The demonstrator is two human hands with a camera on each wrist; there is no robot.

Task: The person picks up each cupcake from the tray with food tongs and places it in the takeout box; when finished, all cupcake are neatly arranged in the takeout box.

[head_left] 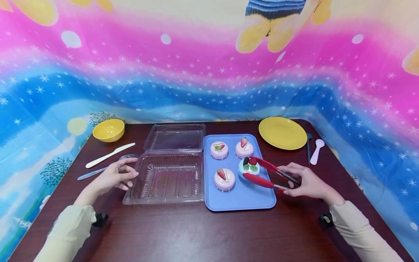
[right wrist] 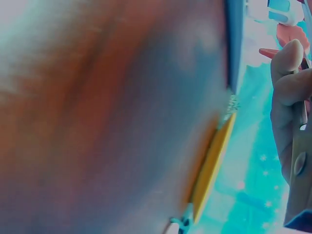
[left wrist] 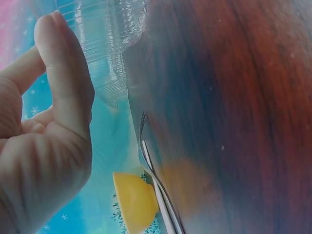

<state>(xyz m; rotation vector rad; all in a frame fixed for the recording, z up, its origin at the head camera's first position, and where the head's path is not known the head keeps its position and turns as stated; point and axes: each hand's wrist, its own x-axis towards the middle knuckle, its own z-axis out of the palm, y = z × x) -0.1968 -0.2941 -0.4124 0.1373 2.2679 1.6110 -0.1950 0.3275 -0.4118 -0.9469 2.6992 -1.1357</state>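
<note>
My right hand (head_left: 307, 183) holds red-tipped metal tongs (head_left: 262, 181) by their handles. The tong tips stand on either side of a light blue cupcake (head_left: 247, 172) topped with green leaves and a red berry, over the blue tray (head_left: 240, 199). Three pink cupcakes with strawberry on top, one of them at the tray's front left (head_left: 224, 180), sit around it. Left of the tray lies a clear plastic container (head_left: 167, 199), its hinged lid (head_left: 175, 139) folded back. My left hand (head_left: 112, 178), fingers loosely bent and holding nothing, is at the container's left edge.
A yellow bowl (head_left: 109, 130), a cream knife (head_left: 109, 155) and a metal fork (head_left: 92, 174) are at the left. On the far right are a yellow plate (head_left: 283, 133), a dark slim utensil (head_left: 308, 149) and a pale pink spoon (head_left: 316, 153). A printed cloth hangs behind the table.
</note>
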